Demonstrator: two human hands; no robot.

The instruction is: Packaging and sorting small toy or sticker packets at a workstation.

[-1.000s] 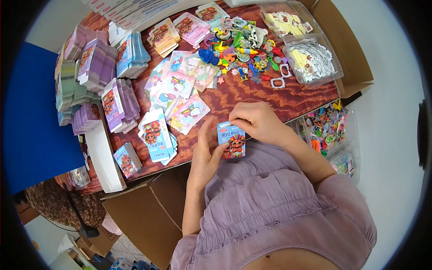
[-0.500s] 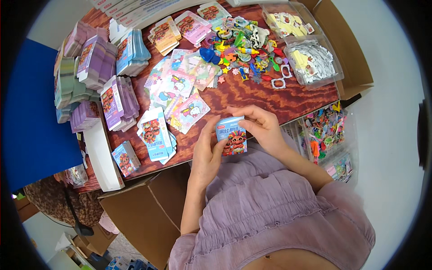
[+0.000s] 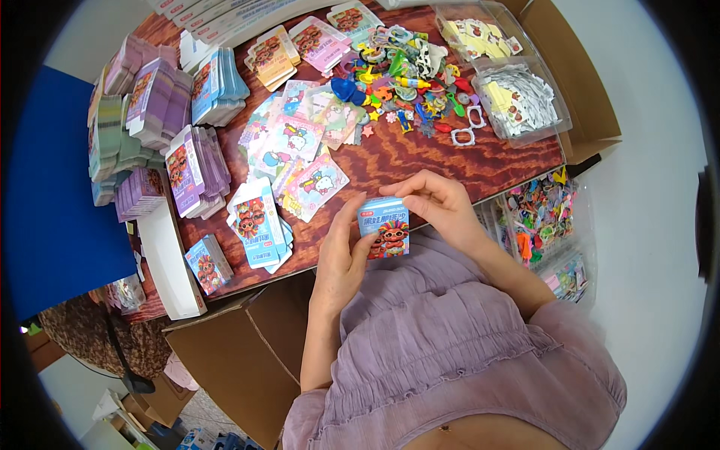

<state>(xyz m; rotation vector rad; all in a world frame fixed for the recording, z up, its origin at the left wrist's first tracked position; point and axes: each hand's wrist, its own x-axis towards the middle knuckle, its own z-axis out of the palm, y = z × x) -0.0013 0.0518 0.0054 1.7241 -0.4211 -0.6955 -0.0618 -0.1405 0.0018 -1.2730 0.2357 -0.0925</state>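
A small blue cardboard box (image 3: 388,231) with cartoon figures on its front is upright between my hands, just off the table's near edge. My left hand (image 3: 343,247) is closed around its left side, thumb across the front. With thumb and fingers, my right hand (image 3: 442,206) pinches the top right corner by the top edge. What lies inside the box is hidden. Left of my hands, flat blue cartons (image 3: 259,225) lie in a loose stack, beside a standing blue box (image 3: 210,264). Pastel cartoon cards (image 3: 319,184) are spread just beyond.
A heap of small colourful plastic trinkets (image 3: 405,82) covers the far middle. Clear tubs of paper pieces (image 3: 517,101) stand at the right. Stacks of purple cartons (image 3: 196,172) and a long white tray (image 3: 172,262) line the left. An open brown carton (image 3: 232,352) sits below the table.
The box's top looks flatter and its front faces me more squarely. My right fingers have shifted slightly along the top edge. Both hands remain on the box.
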